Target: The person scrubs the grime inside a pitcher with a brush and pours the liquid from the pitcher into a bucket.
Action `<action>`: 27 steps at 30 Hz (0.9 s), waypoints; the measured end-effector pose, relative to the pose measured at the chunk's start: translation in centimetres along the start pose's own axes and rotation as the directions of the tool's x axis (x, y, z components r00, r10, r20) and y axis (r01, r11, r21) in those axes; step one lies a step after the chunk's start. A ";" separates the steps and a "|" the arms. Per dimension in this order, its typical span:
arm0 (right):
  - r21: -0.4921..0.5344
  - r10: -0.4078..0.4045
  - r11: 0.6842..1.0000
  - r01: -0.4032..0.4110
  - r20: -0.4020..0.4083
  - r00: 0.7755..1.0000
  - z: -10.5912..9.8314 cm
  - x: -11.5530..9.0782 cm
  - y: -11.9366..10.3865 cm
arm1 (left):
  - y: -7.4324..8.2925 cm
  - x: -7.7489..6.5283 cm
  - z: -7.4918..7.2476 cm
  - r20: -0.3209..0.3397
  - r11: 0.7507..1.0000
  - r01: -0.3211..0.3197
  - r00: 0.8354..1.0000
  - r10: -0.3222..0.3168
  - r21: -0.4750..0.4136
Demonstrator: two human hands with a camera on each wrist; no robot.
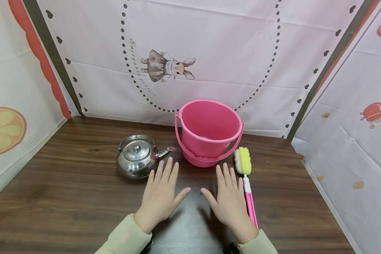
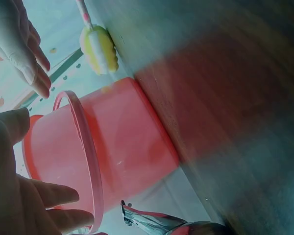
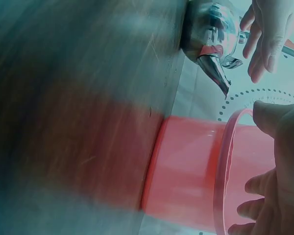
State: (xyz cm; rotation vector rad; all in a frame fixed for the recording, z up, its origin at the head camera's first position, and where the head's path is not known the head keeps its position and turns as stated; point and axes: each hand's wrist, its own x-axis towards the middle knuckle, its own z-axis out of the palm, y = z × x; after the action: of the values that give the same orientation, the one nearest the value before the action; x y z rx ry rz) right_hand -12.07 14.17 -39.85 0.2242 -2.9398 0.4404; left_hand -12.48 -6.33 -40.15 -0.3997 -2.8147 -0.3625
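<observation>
Both hands hover over the table in front of a pink bucket (image 1: 206,148), palms down and fingers straight. The left hand (image 1: 161,192) is nearest the shiny metal teapot (image 1: 136,158), whose spout points right toward the bucket. Beside the right hand (image 1: 230,201) lies a sponge brush (image 1: 246,162) with a yellow and white head and a pink and white handle, partly hidden by that hand. Neither hand holds anything. In the left wrist view the bucket (image 2: 122,142) fills the middle; in the right wrist view the teapot (image 3: 213,36) stands beyond the bucket (image 3: 181,166).
The dark wooden table (image 1: 66,183) is bordered by printed cloth (image 1: 225,46) at the back and both sides. The bucket's handle (image 1: 203,158) hangs down across its front. The bucket stands close to the back cloth.
</observation>
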 end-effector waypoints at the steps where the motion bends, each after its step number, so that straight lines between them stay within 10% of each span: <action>1: 0.002 0.002 1.000 -0.002 0.002 1.000 0.0 0.0 0.0 | 0.0 0.0 0.0 0.000 1.000 0.000 1.000 0.000 -0.001; 27: 0.004 -0.038 0.999 0.038 -0.007 0.999 0.4 0.4 -1.0 | -0.3 -0.1 -0.6 0.020 0.998 0.058 0.998 -0.058 -0.028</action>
State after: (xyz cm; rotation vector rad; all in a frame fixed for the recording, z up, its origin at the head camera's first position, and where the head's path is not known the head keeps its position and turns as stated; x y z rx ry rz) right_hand -12.34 13.08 -39.87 0.2777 -2.9228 0.4418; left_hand -12.28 -6.77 -39.71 -0.3299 -2.8476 -0.4137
